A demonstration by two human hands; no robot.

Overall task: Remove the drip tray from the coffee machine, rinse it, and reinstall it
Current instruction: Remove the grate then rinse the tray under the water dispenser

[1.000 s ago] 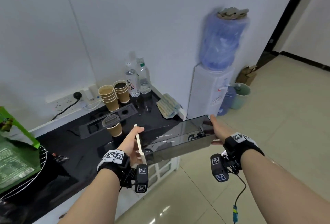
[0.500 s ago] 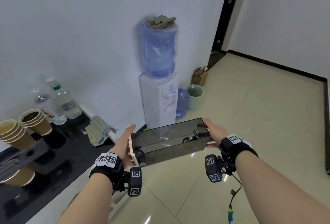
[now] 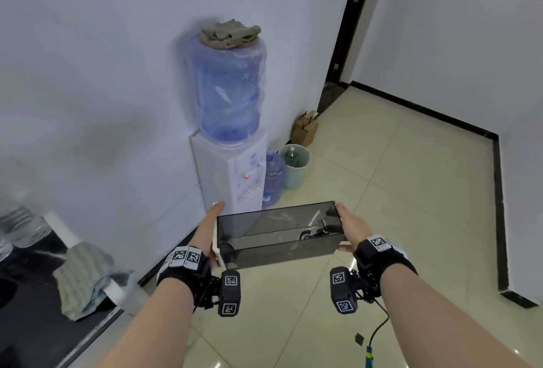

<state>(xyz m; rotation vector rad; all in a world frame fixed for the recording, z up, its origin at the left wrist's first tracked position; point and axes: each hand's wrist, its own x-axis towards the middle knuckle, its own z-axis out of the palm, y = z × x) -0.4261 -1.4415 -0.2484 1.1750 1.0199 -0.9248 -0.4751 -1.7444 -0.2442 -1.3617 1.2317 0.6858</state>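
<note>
— Hands first: how do they sit on the drip tray (image 3: 279, 235)?

— One at each short end. The left hand (image 3: 207, 228) lies flat along the tray's white end plate, fingers straight and pointing away from the person, the thumb side wrapped low round the near corner. The right hand (image 3: 351, 228) clasps the opposite end, fingers out of sight beyond the far wall, thumb tucked beneath the near bottom edge. Both hands grip the tray between them.

— And the tray itself?

— Smoky, see-through, box-shaped, open at the top, held level in the air above the tiled floor (image 3: 411, 191), long side across the body. A small dark fitting sits inside near the right end.

— Arms?

— Both forearms reach forward from the bottom of the view toward the tray, bare, with black wrist bands (image 3: 185, 265) carrying printed square markers and small black modules hanging under each wrist.

— Beyond the tray?

— Just behind it stands a white water dispenser (image 3: 232, 173) with a blue bottle, a cloth (image 3: 230, 34) heaped on top. Right of the dispenser are a smaller blue bottle (image 3: 274, 179) and a green bin (image 3: 296, 165). Left of the tray, a folded towel (image 3: 85, 276) lies on a dark counter (image 3: 35, 323).
</note>
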